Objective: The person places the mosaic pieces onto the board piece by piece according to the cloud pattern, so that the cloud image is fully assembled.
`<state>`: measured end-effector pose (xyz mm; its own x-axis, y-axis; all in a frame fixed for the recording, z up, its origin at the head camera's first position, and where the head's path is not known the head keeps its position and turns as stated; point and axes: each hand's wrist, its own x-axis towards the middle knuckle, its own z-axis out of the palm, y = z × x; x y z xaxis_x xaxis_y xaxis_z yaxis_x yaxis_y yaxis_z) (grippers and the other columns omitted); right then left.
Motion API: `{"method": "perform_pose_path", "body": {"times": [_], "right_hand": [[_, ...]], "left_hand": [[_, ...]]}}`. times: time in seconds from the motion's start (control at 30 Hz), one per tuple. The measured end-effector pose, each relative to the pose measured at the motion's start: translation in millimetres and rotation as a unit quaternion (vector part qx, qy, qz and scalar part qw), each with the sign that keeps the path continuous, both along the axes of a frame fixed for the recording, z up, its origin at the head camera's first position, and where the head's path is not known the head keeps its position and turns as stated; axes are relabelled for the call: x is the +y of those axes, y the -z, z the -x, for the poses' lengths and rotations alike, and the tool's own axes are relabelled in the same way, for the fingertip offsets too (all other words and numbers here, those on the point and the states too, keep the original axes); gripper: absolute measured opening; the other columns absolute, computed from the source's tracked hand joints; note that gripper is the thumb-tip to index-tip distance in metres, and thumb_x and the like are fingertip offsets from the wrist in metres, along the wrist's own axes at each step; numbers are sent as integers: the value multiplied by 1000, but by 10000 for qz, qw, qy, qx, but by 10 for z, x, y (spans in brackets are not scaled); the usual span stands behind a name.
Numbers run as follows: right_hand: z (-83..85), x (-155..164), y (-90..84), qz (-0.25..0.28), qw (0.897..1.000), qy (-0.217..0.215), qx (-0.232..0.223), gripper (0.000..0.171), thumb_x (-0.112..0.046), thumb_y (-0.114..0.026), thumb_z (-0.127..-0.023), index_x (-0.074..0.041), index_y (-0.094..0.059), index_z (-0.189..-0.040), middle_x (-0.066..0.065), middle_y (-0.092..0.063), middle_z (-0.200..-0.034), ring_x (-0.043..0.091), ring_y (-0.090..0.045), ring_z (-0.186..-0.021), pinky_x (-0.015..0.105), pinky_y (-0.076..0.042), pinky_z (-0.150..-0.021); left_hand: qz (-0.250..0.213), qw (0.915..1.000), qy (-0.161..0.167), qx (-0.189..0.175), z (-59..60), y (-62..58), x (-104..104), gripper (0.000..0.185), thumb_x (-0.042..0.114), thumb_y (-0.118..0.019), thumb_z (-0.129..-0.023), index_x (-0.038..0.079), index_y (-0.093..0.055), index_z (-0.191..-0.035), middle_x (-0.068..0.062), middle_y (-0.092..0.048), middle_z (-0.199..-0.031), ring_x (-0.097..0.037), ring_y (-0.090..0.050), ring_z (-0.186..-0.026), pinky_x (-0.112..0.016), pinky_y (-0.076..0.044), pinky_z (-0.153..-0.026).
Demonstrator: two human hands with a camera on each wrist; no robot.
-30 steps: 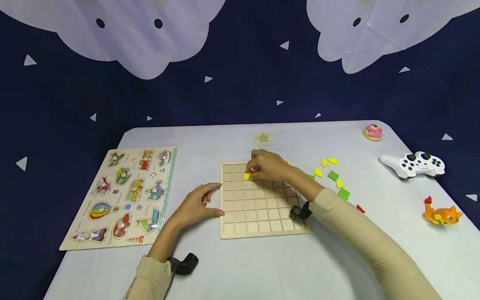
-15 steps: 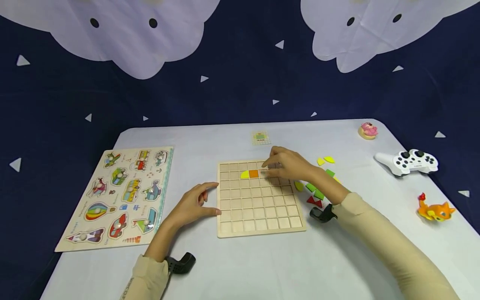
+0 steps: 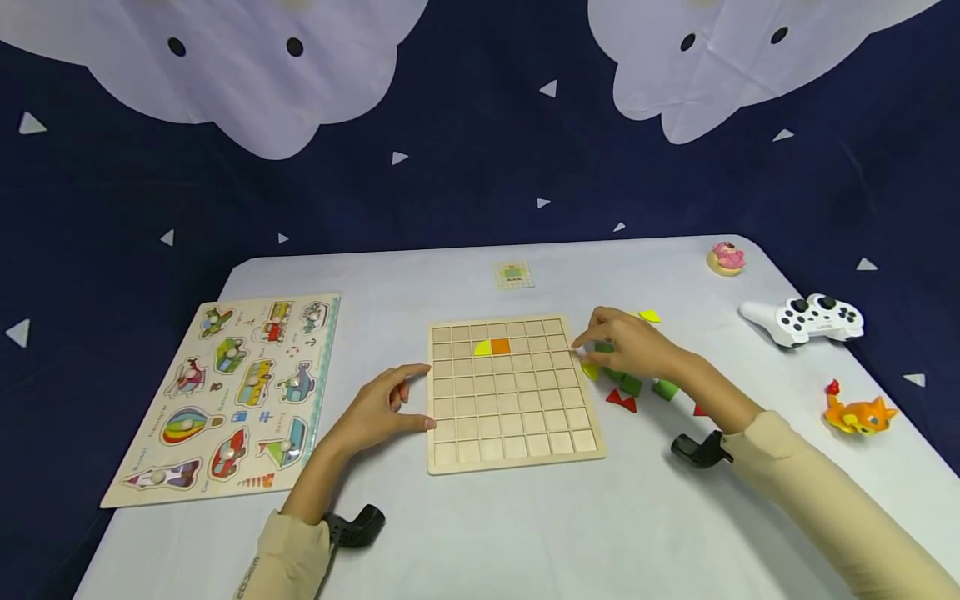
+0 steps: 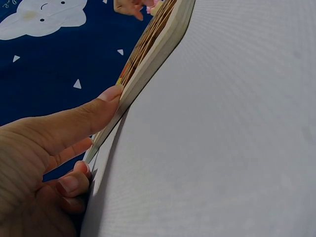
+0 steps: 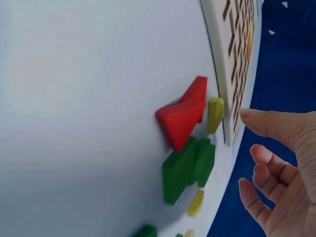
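1. The right hand [image 3: 633, 346] hovers over the loose coloured pieces at centre right of the head view, fingers loosely spread and holding nothing that I can see. Coming down on that tight cluster, it could easily knock a neighbouring piece aside, or catch two at once

2. The yellow piece [image 5: 215, 114] stands on edge right against the side of the wooden grid board [image 3: 513, 396], with the red triangles [image 5: 183, 112] just beside it. A fingertip sliding in there might push it under the board's lip, or tip it flat and awkward to lift

3. The left hand [image 3: 378, 406] rests at the board's left edge, thumb [image 4: 84, 118] pressed along the rim, fingers relaxed, gripping nothing. If that pressure eases, I reckon the board could skate on the smooth white table [image 3: 525, 533]

4. The yellow quarter-round [image 3: 483, 347] and orange square [image 3: 501, 346] sit in the second row, upper middle of the board; a jolt might lift them from their cells

5. The green blocks [image 5: 190, 165] lie partly under the right hand, so a blind reach may pick the wrong shape
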<state>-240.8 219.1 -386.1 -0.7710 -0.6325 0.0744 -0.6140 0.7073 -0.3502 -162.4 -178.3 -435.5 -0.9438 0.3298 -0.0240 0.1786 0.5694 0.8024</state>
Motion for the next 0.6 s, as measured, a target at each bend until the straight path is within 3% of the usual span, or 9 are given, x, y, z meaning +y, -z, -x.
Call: {"method": "perform_pose_path", "body": {"times": [0.2,0.6], "right_hand": [[-48,99,41,-46,10000,6,62,18,-11,-79,-83,-13,-79,-101,3,-57,-89,20,-49,-79,29,-41,-68],[-74,154,93,-243,9997,-52,-54,26,-10,-80,-79,-16,-79,-105,1,-56,-94,15,-49,-80,28,-43,-68]], "left_hand": [[7,10000,5,-3,2,-7,2,80,23,-88,-73,9,-52,-143,-4,-46,-89,-16,-40,-75,-27,-35,-68],[44,10000,-34,-14,5,-8,-1,80,24,-89,-73,10,-52,-142,-4,-45,-88,-15,-40,-75,-29,-34,-68]]}}
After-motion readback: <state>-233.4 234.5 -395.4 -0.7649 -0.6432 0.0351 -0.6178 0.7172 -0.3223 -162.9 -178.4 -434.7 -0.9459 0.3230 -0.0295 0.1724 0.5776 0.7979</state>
